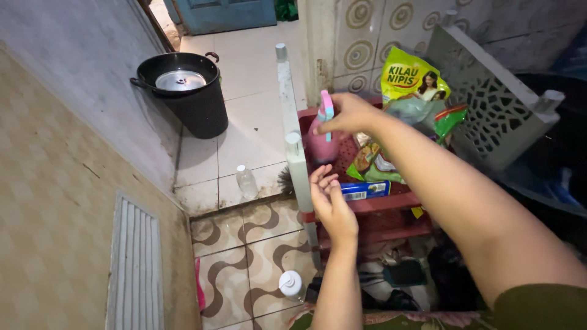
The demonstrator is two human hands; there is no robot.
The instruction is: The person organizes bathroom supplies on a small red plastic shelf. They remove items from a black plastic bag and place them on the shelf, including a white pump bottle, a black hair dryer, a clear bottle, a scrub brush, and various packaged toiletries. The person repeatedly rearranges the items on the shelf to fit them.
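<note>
A pink spray bottle (pixel 323 137) is standing on a red shelf (pixel 379 203), the right hand (pixel 350 114) grasping its pump head. The left hand (pixel 330 205) is waiting at six o'clock below, fingers released. A black pot (pixel 194 101) is sitting at nine o'clock.

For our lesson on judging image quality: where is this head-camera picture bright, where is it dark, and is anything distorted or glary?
Head view: brightest on the pale floor tiles near the black pot, whose metal lid glints; the shelf's lower levels and right edge sink into shadow; the white post and walls lean from wide-angle distortion; right hand on the pink spray bottle and left hand look sharp.
</note>
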